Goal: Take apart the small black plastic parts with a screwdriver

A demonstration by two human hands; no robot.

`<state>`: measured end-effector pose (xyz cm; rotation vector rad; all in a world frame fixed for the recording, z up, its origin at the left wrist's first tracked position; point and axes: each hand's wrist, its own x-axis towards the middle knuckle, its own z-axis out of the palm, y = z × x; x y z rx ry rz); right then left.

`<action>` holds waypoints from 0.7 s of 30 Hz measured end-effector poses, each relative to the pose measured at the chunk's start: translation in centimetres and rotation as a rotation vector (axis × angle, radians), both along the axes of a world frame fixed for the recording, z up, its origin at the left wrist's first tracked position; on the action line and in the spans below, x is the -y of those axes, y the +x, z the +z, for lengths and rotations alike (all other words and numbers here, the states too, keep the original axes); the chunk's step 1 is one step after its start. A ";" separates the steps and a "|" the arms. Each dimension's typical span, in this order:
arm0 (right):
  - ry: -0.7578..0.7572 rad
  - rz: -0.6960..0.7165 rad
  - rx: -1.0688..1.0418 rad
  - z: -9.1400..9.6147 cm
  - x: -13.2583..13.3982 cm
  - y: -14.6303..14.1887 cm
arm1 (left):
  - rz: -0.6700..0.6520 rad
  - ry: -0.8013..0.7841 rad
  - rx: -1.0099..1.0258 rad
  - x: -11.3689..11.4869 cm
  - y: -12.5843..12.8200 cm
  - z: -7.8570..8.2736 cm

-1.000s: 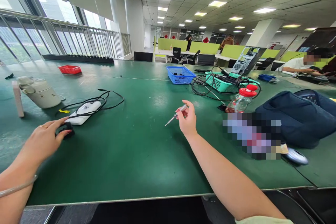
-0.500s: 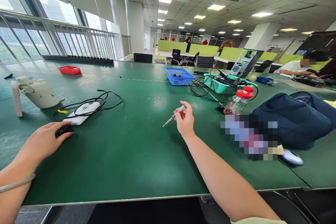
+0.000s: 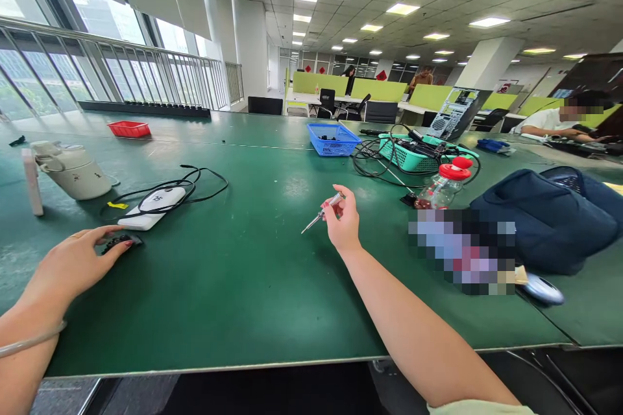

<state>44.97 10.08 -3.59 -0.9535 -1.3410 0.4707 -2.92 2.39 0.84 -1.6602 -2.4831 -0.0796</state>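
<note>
My right hand (image 3: 344,225) is raised over the middle of the green table (image 3: 253,272), fingers pinched round a small silver screwdriver (image 3: 321,214) whose tip points left and down. My left hand (image 3: 73,266) rests at the table's left side, its fingers lying over a small black object (image 3: 121,243) and touching it. Just beyond that hand lies a white power bank (image 3: 153,205) wrapped by a black cable (image 3: 195,185).
A cream kettle (image 3: 73,170) and a white upright block stand far left. A blue basket (image 3: 333,139), a teal basket with cables (image 3: 413,154), a red-capped bottle (image 3: 445,185) and a dark blue bag (image 3: 540,220) lie right. A person sits at far right.
My left hand has slid the small black object slightly left and towards me. My right hand with the screwdriver has lifted a touch.
</note>
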 end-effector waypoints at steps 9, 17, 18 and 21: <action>0.084 0.011 0.192 0.9 1.1 -0.5 | -0.033 -0.033 0.025 0.4 1.8 1.2; 0.190 0.019 0.368 1.3 1.7 -1.0 | -0.224 0.020 0.052 0.3 3.8 1.8; 0.203 0.016 0.379 1.3 1.6 -1.0 | -0.298 0.036 0.073 0.2 4.9 2.2; 0.231 0.010 0.394 1.4 1.5 -1.0 | -0.541 0.054 0.203 -0.4 9.9 3.1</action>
